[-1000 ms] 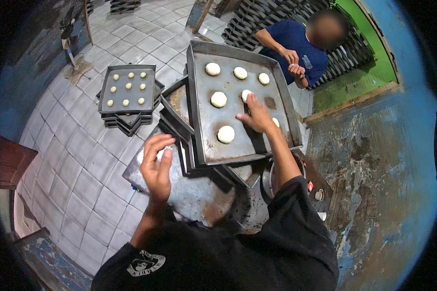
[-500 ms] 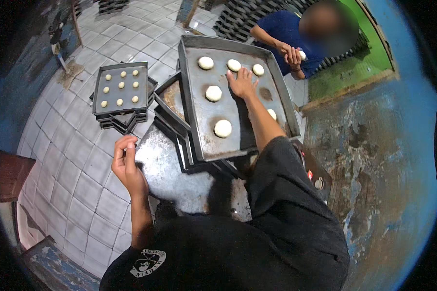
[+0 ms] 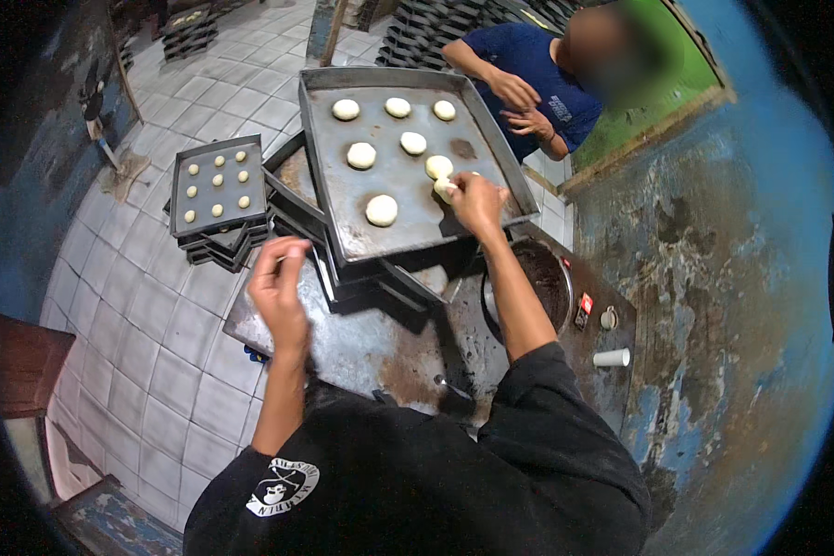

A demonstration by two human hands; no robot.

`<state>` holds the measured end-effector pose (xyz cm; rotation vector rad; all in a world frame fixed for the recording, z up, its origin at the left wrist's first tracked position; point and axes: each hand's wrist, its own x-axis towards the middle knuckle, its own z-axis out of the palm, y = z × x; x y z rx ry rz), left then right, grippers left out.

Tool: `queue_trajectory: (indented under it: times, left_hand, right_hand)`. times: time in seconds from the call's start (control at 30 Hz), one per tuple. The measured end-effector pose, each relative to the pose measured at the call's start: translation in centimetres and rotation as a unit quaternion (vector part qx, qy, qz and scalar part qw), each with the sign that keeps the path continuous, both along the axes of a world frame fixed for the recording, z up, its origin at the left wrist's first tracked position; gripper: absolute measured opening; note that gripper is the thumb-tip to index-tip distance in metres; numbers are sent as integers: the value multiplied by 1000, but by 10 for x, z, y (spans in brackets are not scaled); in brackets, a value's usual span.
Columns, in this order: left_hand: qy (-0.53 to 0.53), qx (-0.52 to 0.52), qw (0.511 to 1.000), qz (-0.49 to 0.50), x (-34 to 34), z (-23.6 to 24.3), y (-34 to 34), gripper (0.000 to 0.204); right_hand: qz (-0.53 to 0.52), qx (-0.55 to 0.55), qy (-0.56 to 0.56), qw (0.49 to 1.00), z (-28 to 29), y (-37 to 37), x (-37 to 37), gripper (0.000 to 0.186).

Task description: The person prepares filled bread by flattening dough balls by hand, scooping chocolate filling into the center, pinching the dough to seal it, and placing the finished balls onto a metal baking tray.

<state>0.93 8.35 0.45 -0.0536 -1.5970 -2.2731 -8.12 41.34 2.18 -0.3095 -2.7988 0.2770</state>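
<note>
A large dark metal tray (image 3: 417, 196) sits in front of me on top of stacked trays, with several round white dough balls (image 3: 413, 143) set on it. At the tray's right side, my right hand (image 3: 480, 206) closes its fingers on a dough ball (image 3: 445, 190), which touches another dough ball (image 3: 438, 167). A further pale bit shows behind the knuckles, mostly hidden. My left hand (image 3: 280, 292) is raised beside the stack's left corner, thumb and fingers curled together. Nothing shows between them.
A second stack of trays (image 3: 218, 225) with dough balls stands on the tiled floor at the left. Below my tray is a metal table (image 3: 361, 352), with a round dark pan (image 3: 539, 287) and a white cup (image 3: 612, 358) at right. A co-worker (image 3: 547, 88) stands beyond the tray.
My right hand has gone from flat on the tray's middle to pinching dough at its right side. My left hand has shifted right. The co-worker's hands have come apart.
</note>
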Motion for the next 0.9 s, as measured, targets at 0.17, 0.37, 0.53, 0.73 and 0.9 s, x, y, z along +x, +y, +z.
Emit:
queue_trajectory:
  times: [0.17,0.37,0.53,0.73,0.9]
  left_hand:
    - [-5,-61,982,-176,33,29,87,22]
    - [-108,25,896,-430,123,25,177,27]
    - [-108,-68,889,-440,211,4,227,24]
    - [-336,137,741,-565,262,-42,238,37]
    - [-409,222,692,-551,273,-63,198,44]
  right_hand:
    - [87,-500,50,861,61,-5,133,18]
    - [43,-773,119,621,25,-9,302,31]
    - [-118,-472,284,826,-15,5,357,39]
    - [-164,-489,344,784,-77,14,419,41]
    - [-92,-830,173,522,-140,4,430,50]
